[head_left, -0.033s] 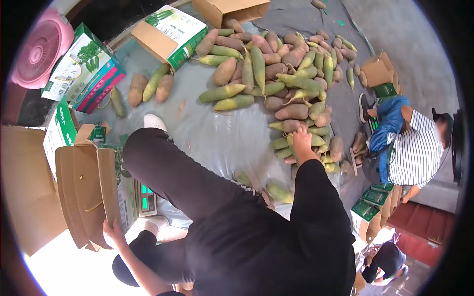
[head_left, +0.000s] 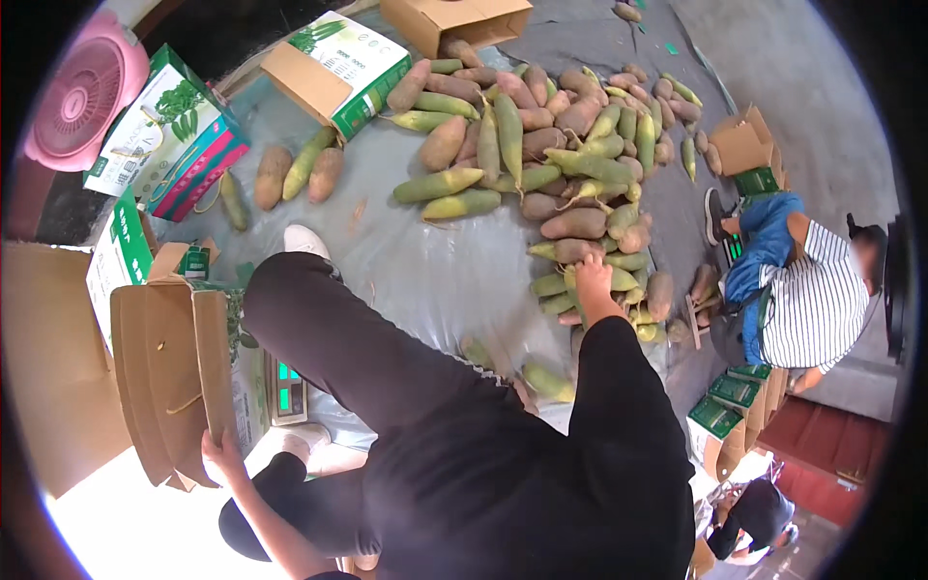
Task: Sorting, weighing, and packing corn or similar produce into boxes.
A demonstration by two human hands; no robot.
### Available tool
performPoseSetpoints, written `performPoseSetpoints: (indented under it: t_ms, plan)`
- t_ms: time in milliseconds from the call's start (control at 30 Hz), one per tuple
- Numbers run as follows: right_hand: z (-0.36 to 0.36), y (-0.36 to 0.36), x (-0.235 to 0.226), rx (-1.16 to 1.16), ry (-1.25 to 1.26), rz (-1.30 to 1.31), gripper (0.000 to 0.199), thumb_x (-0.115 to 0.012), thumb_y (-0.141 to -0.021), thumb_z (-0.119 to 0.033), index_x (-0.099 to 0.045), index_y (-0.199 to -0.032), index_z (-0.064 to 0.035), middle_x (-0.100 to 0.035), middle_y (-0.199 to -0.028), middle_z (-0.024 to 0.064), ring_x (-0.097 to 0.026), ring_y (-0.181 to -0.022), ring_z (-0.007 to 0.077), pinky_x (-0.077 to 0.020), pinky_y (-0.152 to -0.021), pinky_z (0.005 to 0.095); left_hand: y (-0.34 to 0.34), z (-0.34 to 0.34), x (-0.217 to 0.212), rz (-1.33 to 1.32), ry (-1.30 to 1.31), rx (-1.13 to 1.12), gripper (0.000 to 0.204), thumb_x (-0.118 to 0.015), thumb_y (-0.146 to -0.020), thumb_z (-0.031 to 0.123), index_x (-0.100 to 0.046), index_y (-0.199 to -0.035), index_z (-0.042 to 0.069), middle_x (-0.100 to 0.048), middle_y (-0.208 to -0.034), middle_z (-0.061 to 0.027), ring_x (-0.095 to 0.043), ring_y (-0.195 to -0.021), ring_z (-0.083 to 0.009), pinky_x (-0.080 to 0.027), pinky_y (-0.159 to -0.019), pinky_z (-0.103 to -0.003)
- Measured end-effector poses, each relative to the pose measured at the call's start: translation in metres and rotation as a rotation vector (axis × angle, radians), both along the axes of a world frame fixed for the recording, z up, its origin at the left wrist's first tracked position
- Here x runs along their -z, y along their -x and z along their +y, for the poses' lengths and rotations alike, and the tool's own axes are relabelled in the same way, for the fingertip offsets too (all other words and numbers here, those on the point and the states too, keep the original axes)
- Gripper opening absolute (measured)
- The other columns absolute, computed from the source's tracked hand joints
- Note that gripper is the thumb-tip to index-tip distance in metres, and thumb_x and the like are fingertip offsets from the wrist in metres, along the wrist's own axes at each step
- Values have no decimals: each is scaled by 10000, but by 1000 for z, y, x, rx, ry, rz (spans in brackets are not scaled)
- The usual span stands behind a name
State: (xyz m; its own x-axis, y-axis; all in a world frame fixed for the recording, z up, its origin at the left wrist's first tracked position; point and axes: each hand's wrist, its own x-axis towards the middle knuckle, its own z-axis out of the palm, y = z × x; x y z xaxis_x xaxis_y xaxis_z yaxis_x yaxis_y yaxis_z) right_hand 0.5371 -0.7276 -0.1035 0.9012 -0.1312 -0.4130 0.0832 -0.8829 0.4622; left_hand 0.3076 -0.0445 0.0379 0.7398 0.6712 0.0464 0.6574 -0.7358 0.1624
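My left hand (head_left: pixel 222 461) grips the lower edge of an open cardboard box (head_left: pixel 172 377), whose raised flaps face me. Over on the right, my right hand (head_left: pixel 594 278) is closed around a green radish at the near part of a big heap; its fingers partly cover that radish. The heap mixes long green radishes (head_left: pixel 593 166) with thick reddish-brown, soil-dusted radishes (head_left: pixel 573 221). Beside the box, partly under its edge, a scale (head_left: pixel 286 389) shows lit green displays.
A white-and-green carton (head_left: pixel 338 72), a printed carton (head_left: pixel 164 126) and a pink basket (head_left: pixel 87 92) stand far left. Three loose radishes (head_left: pixel 307 164) lie near them on the grey sheet (head_left: pixel 406 280). A co-worker in a striped shirt (head_left: pixel 812 300) crouches right, beside green-topped boxes (head_left: pixel 720 411).
The whole view has shifted very slightly. Both of my hands keep their places on the box and the radish.
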Motion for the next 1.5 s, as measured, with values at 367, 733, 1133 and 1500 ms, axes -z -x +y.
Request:
performPoseSetpoints:
  t_ms: [367, 733, 1133, 1500]
  plan:
    - [-15, -6, 21, -123, -19, 42, 196, -498, -834, -168, -611, -994, -153, -573, -1059, 22, -510, -1064, 198, -440, -791, 387, 20, 16, 20, -146, -82, 26, 220, -610, -757, 196, -588, -886, 20, -621, -815, -147, -590, -721, -308, -453, -650, -386]
    - [-9, 0, 0, -91, -11, -30, 238, -516, -824, -134, -576, -1054, -125, -554, -1069, 43, -502, -1079, 213, -466, -805, 379, 4, -1, -2, -32, 96, -50, 199, -611, -724, 170, -589, -883, 52, -612, -844, -121, -595, -780, -305, -460, -690, -396]
    - [62, -39, -67, -92, -291, -195, 284, -615, -753, -128, -526, -1019, -84, -565, -996, 86, -547, -982, 285, -454, -823, 402, -6, -8, -10, -15, 36, -18, 175, -610, -733, 160, -590, -887, 81, -612, -857, -85, -601, -812, -285, -469, -697, -396]
    - [195, -128, -166, -27, -1732, -467, 454, -641, -792, -14, -459, -1207, 17, -557, -1097, 83, -544, -962, 157, -451, -853, 288, -10, -14, -18, 24, 2, -51, 189, -606, -754, 182, -612, -925, 102, -615, -911, -76, -599, -858, -301, -480, -703, -407]
